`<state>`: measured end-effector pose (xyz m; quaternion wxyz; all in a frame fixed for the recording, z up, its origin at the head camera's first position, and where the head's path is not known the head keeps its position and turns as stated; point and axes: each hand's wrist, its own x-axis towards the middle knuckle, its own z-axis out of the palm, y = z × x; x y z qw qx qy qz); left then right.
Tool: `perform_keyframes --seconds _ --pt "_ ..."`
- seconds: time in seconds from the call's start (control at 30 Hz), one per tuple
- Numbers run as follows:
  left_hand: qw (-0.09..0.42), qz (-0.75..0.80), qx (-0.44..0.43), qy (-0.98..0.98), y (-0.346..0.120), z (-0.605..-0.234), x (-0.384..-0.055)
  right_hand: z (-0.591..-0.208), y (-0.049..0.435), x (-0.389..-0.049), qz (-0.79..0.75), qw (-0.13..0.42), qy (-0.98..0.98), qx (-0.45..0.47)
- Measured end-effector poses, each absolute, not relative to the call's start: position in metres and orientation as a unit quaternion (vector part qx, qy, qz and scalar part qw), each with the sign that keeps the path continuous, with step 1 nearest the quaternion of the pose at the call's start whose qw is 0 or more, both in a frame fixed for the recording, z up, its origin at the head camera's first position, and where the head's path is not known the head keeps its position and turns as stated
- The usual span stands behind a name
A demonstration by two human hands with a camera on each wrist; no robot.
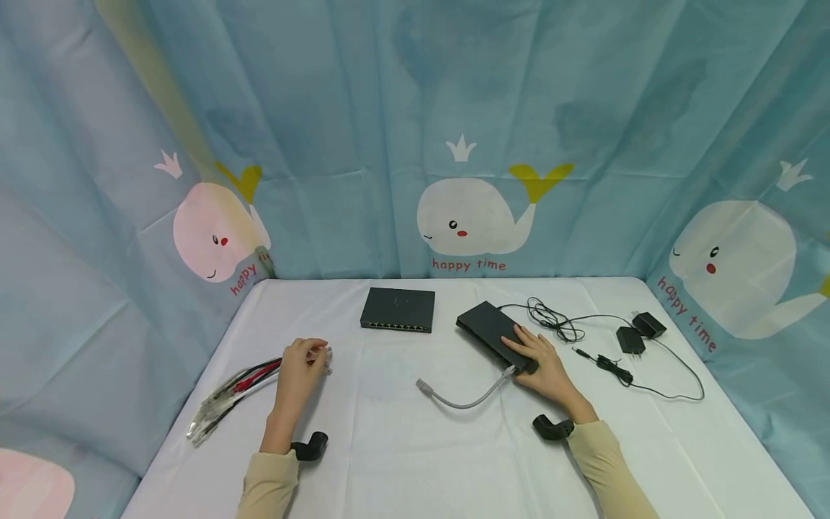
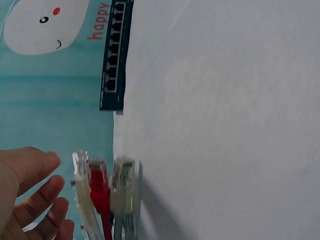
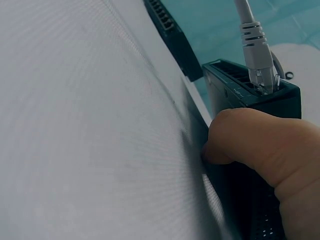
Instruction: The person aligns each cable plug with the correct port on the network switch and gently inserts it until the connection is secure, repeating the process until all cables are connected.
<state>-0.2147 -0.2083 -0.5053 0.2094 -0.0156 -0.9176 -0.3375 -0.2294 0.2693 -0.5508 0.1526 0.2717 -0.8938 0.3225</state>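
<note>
My right hand (image 1: 547, 371) grips a black network switch (image 1: 486, 328) near its front corner, fingers over the top and thumb along another side. A short grey network cable (image 1: 463, 406) is plugged into this switch; its other plug (image 1: 424, 388) lies on the cloth. Seen from the right wrist, the seated plug (image 3: 257, 52) is close to my thumb (image 3: 240, 135). On the left, my left hand (image 1: 300, 371) hovers at the plug end of a bundle of network cables (image 1: 227, 396). Its fingers are loosely bent, apart from the clear plug (image 2: 122, 185) and red plug (image 2: 99, 187).
A second black network switch (image 1: 397, 308) lies at the back middle, its row of ports facing front. To the right are two black power adapters (image 1: 630, 342) with a coiled cord (image 1: 558, 321) and a tied cord (image 1: 612, 367). Printed curtains (image 1: 363, 144) surround the white-covered table (image 1: 389, 447).
</note>
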Motion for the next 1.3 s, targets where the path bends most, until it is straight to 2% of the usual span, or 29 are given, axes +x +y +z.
perform_keyframes --seconds 0.6,1.17,1.3 --pt "0.194 -0.216 -0.021 -0.957 -0.238 -0.511 -0.206 -0.551 0.268 -0.228 0.322 0.148 -0.896 0.267" --pt "0.17 -0.253 -0.025 -0.952 -0.243 -0.516 -0.212 -0.556 0.269 -0.231 0.324 0.189 -0.881 0.287" --pt "0.166 -0.25 -0.026 -0.953 -0.243 -0.515 -0.212 -0.554 0.269 -0.231 0.326 0.177 -0.885 0.281"
